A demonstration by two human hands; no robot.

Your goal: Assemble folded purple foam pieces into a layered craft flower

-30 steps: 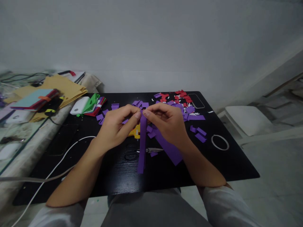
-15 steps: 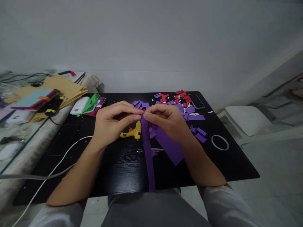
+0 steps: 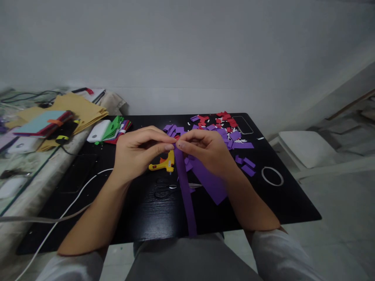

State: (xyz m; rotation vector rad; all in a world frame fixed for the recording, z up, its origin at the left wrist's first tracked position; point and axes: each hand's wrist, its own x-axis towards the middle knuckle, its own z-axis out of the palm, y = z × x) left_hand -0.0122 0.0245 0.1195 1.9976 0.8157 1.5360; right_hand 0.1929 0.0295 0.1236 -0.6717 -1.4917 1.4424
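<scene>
A long purple strip hangs from my fingertips toward the front edge of the black table. My left hand pinches at its top end. Meeting it there, my right hand has thumb and forefinger closed on the same end. Beneath my left hand lies a yellow glue gun. Black-handled scissors rest behind the strip, their blades passing under it. A wide purple sheet lies partly under my right wrist.
Purple pieces and red scraps lie at the back right, with a white ring nearer the right edge. Green folded sheets, a dark phone and a white cable are on the left.
The lower end of the purple strip has swung slightly to the right. My left hand has shifted a little left; both hands keep their pinch at the top.
</scene>
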